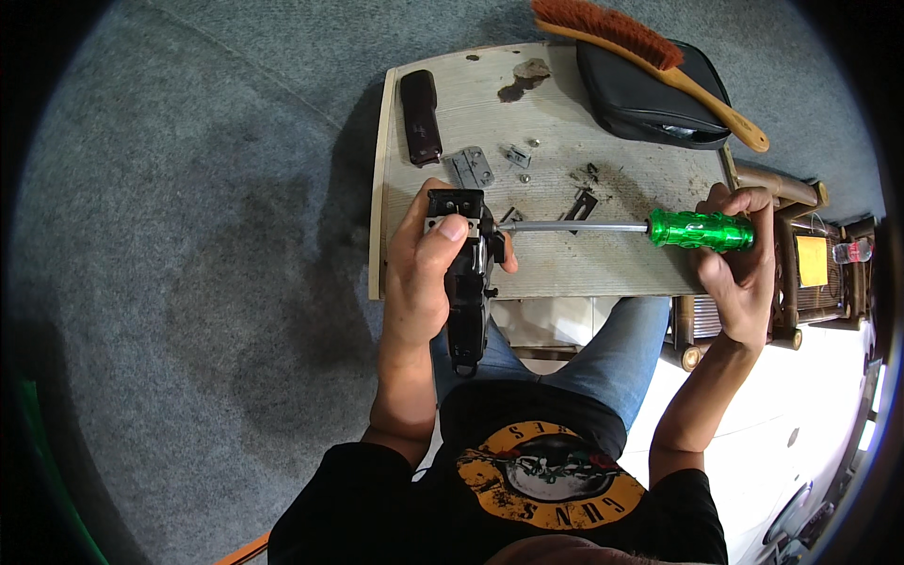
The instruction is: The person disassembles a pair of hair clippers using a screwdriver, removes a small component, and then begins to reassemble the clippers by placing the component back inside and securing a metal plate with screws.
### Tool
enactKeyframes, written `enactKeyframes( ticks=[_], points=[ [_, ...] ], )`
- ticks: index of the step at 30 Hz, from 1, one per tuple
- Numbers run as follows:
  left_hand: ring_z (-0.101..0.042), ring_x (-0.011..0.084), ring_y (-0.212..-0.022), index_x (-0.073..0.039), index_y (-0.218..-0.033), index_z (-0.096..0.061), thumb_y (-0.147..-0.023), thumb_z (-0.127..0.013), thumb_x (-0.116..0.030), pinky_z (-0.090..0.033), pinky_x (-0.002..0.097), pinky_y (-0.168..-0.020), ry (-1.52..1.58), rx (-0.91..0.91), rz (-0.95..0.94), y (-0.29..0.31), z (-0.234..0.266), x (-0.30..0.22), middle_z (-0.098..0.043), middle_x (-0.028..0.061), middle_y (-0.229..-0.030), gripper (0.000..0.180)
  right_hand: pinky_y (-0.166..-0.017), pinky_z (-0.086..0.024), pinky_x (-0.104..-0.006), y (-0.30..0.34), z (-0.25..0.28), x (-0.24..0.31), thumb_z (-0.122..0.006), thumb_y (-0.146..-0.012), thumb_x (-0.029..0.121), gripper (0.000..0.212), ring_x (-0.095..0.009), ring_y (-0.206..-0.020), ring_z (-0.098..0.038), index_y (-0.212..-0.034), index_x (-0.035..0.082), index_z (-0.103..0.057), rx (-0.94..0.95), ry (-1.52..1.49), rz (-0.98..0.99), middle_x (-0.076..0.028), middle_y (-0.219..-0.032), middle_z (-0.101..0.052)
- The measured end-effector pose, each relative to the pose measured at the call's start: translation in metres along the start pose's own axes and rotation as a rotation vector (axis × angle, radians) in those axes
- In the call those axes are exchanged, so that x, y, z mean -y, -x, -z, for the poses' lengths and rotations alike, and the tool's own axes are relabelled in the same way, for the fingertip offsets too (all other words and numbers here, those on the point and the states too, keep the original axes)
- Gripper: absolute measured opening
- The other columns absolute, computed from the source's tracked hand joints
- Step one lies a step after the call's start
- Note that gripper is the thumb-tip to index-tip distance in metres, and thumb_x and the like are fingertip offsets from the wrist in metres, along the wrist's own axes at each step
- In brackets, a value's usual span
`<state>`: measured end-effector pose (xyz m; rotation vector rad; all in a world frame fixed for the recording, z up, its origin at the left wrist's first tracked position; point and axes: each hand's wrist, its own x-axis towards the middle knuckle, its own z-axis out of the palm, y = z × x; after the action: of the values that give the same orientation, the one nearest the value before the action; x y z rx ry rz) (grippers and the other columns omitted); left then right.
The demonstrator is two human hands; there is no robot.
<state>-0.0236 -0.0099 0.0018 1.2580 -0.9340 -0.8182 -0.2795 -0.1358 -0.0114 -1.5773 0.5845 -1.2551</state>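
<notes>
My left hand (412, 273) is wrapped round the black body of a hair clipper (467, 315), its thumb pressed near the top end. That body stands roughly lengthwise in front of me, over the near edge of the table (556, 273). In my right hand (747, 287) is the green handle of a screwdriver (702, 230), held between fingers and thumb. The steel shaft runs level to the left, and its tip reaches the clipper's right side; the exact contact point is too small to tell. Beyond my left hand lie a dark clipper cover (421, 118) and a metal blade (473, 167).
A small metal part (517, 155), a slotted black plate (580, 205), screws and hair bits lie mid-table. At the far right, a brush (612, 36) with a wooden handle rests on a black case (636, 104). Bamboo furniture (786, 273) stands right of the table.
</notes>
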Motion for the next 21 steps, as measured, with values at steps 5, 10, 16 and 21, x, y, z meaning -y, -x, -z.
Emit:
enactKeyframes(
  ticks=[5,10,16,21],
  points=[
    [-0.063,0.0173,-0.061,-0.005,-0.098,-0.053,-0.097,-0.046,-0.041,-0.048,0.0267,-0.056,0.031,-0.010,-0.038,0.001,0.002,0.003,-0.065,0.0163,-0.071,0.037,-0.058,-0.040,-0.0183,0.005,0.016,0.001,-0.081,-0.088,0.047,0.058,-0.004,-0.069,-0.055,-0.109,0.000,-0.055,0.110,0.004,-0.130,-0.001,-0.085,-0.058],
    [-0.066,0.0190,-0.068,-0.004,-0.099,-0.052,-0.098,-0.049,-0.033,-0.052,0.0304,-0.068,0.169,0.050,0.033,0.000,0.007,0.002,-0.066,0.0150,-0.074,0.029,-0.049,-0.036,-0.0181,0.002,0.006,0.000,-0.078,-0.092,0.046,0.055,-0.002,-0.058,-0.049,-0.110,0.000,-0.052,0.095,0.021,-0.077,0.000,-0.080,-0.057],
    [-0.066,0.0192,-0.068,-0.004,-0.099,-0.052,-0.099,-0.049,-0.032,-0.052,0.0305,-0.068,0.149,0.036,0.024,0.002,0.009,0.002,-0.066,0.0151,-0.075,0.028,-0.049,-0.037,-0.0172,0.004,0.025,-0.008,-0.080,-0.090,0.046,0.057,-0.003,-0.057,-0.048,-0.108,0.002,-0.048,0.244,0.032,-0.120,-0.001,-0.081,-0.058],
    [-0.066,0.0172,-0.067,-0.005,-0.099,-0.053,-0.098,-0.049,-0.029,-0.052,0.0290,-0.067,0.118,0.057,0.016,0.000,0.007,0.001,-0.066,0.0132,-0.072,0.025,-0.045,-0.038,-0.0186,0.001,-0.003,0.000,-0.080,-0.087,0.052,0.062,-0.004,-0.050,-0.047,-0.105,0.003,-0.047,0.038,0.020,-0.004,0.000,-0.074,-0.054]
  ],
)
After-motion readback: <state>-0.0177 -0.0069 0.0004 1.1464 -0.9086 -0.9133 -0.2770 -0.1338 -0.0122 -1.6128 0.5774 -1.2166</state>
